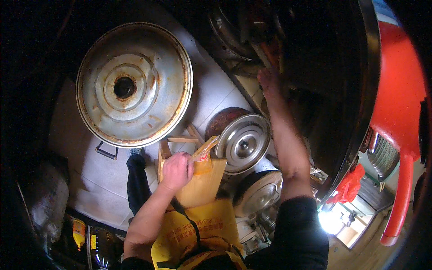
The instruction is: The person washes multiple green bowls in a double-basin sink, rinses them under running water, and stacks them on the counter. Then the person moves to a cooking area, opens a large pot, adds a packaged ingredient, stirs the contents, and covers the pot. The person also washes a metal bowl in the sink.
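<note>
My left hand [178,170] is closed around one end of a clear, yellowish plastic packet [204,158] with a red print. It is over the seat of a small wooden stool [202,189], whose legs and rungs show beyond. My right arm reaches up into a dark recess, and my right hand [269,81] is deep in shadow there. A pale strip-like thing [260,55] and the curved metal rim [229,37] of a pan or pot are near its fingers. Whether that hand grips anything is hidden by the dark.
At the left is a large, rust-stained metal lid [135,111]. Near my right forearm stand a shiny steel lid [236,148] and another lidded pot [261,197]. A red plastic ladle [395,101] is at the far right, past a dark counter edge [369,84]. Bottles [79,233] stand lower left.
</note>
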The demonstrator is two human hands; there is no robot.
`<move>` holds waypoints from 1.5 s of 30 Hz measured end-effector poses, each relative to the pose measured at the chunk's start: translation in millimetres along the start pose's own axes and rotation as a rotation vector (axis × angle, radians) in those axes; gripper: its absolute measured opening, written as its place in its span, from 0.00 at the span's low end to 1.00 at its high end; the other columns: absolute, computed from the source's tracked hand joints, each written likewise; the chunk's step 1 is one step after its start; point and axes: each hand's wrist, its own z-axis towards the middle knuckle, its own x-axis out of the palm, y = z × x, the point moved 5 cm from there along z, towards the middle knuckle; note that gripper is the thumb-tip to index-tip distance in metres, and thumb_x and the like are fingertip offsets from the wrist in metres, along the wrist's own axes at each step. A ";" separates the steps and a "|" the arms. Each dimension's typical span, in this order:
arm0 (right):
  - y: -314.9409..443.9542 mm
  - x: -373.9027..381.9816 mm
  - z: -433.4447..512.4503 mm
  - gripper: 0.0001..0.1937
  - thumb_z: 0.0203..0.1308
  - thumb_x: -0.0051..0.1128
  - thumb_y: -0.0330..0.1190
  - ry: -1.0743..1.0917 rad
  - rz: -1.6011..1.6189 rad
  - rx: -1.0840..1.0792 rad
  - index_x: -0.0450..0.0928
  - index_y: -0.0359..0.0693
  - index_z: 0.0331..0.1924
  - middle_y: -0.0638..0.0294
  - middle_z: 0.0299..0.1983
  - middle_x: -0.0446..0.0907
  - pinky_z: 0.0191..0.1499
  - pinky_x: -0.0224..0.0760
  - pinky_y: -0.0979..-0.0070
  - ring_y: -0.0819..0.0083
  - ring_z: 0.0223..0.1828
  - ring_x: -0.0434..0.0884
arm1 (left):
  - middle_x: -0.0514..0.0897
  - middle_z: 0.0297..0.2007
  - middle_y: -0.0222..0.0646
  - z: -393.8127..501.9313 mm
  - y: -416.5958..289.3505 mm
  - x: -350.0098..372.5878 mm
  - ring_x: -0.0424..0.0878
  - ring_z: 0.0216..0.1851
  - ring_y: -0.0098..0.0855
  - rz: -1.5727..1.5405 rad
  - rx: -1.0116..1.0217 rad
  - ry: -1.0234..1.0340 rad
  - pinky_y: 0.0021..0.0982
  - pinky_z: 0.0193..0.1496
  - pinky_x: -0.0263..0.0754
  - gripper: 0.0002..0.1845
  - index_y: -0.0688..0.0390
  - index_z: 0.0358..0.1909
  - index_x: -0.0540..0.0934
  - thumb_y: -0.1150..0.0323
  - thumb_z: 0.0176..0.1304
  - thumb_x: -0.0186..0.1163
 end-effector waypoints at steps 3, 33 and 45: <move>-9.9 -4.0 5.8 0.08 0.55 0.57 0.28 -0.065 -0.015 0.127 0.74 0.41 0.39 0.64 0.32 0.78 0.29 0.74 0.79 0.71 0.34 0.80 | 0.79 0.32 0.43 0.4 -0.8 -0.5 0.79 0.32 0.45 0.013 -0.003 0.022 0.40 0.35 0.75 0.12 0.61 0.36 0.72 0.73 0.49 0.61; -13.6 57.9 118.9 0.24 0.55 0.60 0.46 -0.410 -0.679 -0.173 0.73 0.41 0.52 0.52 0.47 0.78 0.41 0.76 0.65 0.60 0.43 0.79 | 0.78 0.31 0.43 -0.2 -1.3 1.5 0.78 0.32 0.47 -0.010 -0.011 0.027 0.43 0.36 0.73 0.10 0.61 0.34 0.74 0.71 0.49 0.61; -39.4 -3.7 64.1 0.16 0.60 0.56 0.39 -0.479 0.119 0.142 0.71 0.44 0.50 0.61 0.23 0.79 0.20 0.72 0.75 0.68 0.19 0.77 | 0.79 0.32 0.43 -0.2 -0.9 0.2 0.78 0.31 0.48 -0.042 0.039 -0.016 0.43 0.35 0.74 0.14 0.60 0.37 0.71 0.72 0.48 0.62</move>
